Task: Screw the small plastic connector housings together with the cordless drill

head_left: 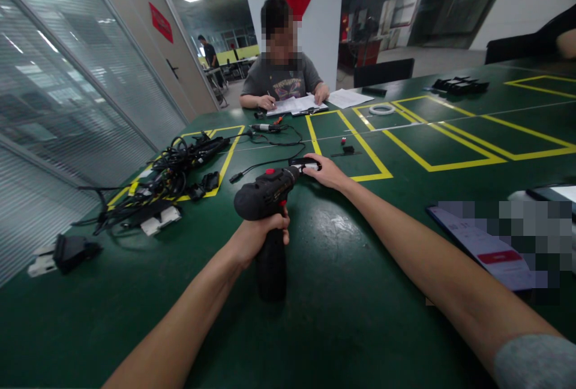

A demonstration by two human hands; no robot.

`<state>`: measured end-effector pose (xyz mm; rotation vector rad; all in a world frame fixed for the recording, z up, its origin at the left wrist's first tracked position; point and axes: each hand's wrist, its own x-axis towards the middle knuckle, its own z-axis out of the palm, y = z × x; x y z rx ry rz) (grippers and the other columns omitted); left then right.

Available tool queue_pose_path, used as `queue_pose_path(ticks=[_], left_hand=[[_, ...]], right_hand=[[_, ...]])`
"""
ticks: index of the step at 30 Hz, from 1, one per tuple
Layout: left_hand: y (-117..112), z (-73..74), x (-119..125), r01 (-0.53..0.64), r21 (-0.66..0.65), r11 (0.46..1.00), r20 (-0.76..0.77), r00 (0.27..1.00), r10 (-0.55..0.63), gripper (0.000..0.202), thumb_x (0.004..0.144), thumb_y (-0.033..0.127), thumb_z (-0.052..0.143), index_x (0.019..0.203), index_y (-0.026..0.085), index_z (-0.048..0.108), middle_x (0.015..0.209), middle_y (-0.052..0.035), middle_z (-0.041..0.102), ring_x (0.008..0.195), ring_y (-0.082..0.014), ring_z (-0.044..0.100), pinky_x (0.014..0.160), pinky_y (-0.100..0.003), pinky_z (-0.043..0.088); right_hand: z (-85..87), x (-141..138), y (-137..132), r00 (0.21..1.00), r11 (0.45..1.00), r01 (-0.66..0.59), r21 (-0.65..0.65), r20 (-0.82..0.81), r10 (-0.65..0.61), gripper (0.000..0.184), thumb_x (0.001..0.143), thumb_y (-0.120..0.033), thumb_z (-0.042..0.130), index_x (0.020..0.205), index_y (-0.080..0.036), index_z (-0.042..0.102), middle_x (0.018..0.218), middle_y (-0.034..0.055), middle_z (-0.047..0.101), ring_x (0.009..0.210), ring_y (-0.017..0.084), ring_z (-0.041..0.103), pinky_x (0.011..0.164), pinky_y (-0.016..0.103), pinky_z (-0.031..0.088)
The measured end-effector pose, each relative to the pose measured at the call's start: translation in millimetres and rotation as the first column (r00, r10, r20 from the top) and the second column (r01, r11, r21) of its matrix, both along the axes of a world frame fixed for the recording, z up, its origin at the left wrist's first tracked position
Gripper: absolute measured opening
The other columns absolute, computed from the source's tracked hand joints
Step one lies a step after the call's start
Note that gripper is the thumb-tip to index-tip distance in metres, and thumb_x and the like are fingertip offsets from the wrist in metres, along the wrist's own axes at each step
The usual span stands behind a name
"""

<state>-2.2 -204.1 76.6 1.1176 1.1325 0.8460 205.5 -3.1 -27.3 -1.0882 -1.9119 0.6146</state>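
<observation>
My left hand (265,234) is wrapped round the handle of a black cordless drill (265,194) with red accents. The drill's chuck points away from me toward the table's far side. My right hand (324,171) has its fingers closed on a small black-and-white part (306,166) at the front of the chuck. Whether that part touches the drill's tip I cannot tell. A thin black cable (265,167) with a plug end lies just beyond the drill. Farther off are a small black piece (348,150) and a tiny red one (343,140).
A tangle of black cables (180,161) lies at the left, with a black-and-white adapter (67,254) nearer me. At the right is a phone-like screen (486,251). A tape roll (381,110) sits farther back. A person (283,80) writes on papers across the green table.
</observation>
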Motion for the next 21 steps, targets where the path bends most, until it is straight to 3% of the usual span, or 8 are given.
queue_pose_path(ticks=[9, 21], left_hand=[[0.4, -0.5, 0.5, -0.031, -0.027, 0.999, -0.005, 1.000, 0.031, 0.023, 0.066, 0.021, 0.068, 0.086, 0.014, 0.058, 0.070, 0.0018, 0.059, 0.053, -0.0088, 0.057, 0.057, -0.023, 0.043], [0.9, -2.0, 0.0, -0.026, -0.012, 1.000, 0.004, 1.000, 0.026, 0.022, 0.066, 0.021, 0.068, 0.085, 0.014, 0.058, 0.068, 0.0017, 0.059, 0.052, -0.0091, 0.058, 0.056, -0.023, 0.043]], right_hand=[[-0.9, -0.5, -0.7, 0.999, 1.000, -0.003, -0.018, -0.042, 0.002, 0.046, 0.082, -0.034, 0.065, 0.126, -0.020, 0.066, 0.120, 0.0070, 0.069, 0.107, 0.025, 0.062, 0.101, 0.041, 0.045], [-2.3, -0.7, 0.8, 1.000, 1.000, 0.006, -0.015, -0.026, -0.006, 0.044, 0.085, -0.041, 0.065, 0.125, -0.022, 0.066, 0.121, 0.0068, 0.070, 0.106, 0.026, 0.064, 0.098, 0.039, 0.047]])
